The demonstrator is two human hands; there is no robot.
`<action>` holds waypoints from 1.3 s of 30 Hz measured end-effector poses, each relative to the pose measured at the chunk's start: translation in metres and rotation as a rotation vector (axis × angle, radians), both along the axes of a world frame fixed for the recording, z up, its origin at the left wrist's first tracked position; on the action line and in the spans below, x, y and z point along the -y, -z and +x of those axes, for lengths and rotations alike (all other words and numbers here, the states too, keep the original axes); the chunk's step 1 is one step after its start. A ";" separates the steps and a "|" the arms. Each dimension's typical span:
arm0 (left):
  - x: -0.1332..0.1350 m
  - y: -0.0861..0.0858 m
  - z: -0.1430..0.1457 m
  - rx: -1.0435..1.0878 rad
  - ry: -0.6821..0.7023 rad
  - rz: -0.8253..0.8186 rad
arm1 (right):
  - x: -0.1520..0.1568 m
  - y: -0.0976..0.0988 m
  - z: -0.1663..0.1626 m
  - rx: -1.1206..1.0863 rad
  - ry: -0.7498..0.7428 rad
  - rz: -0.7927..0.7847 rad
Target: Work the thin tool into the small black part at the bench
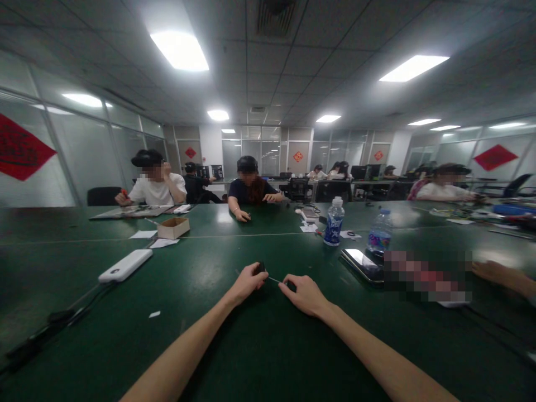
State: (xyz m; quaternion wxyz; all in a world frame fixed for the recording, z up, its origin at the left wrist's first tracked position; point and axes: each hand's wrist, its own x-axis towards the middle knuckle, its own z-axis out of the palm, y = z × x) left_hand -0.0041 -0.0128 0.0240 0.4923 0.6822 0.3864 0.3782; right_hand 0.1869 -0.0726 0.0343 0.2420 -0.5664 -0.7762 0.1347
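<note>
Both my forearms reach out over the dark green table (209, 335). My left hand (247, 282) is closed around a small black object (261, 267) held just above the tabletop. My right hand (305, 292) is pinched shut on a thin pale wire or rod (274, 279) that runs across to the black object. The two hands are about a hand's width apart, joined by that thin piece. What the black object is stays too small to tell.
A white power bank (125, 265) with a cable lies left. A small cardboard box (173, 227) sits behind it. Two water bottles (334, 221) (379, 233) and a phone (360, 264) stand right. Another person's hand (498, 273) rests far right. Several people sit opposite.
</note>
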 end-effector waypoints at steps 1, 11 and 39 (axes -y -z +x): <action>0.000 0.000 0.000 -0.017 -0.011 0.019 | 0.001 -0.001 -0.001 0.013 0.010 0.011; 0.001 -0.001 -0.001 -0.028 -0.008 0.014 | 0.002 -0.002 0.001 0.095 -0.033 0.050; -0.006 0.005 -0.006 0.095 0.028 -0.078 | -0.044 0.020 0.192 0.265 0.993 -0.210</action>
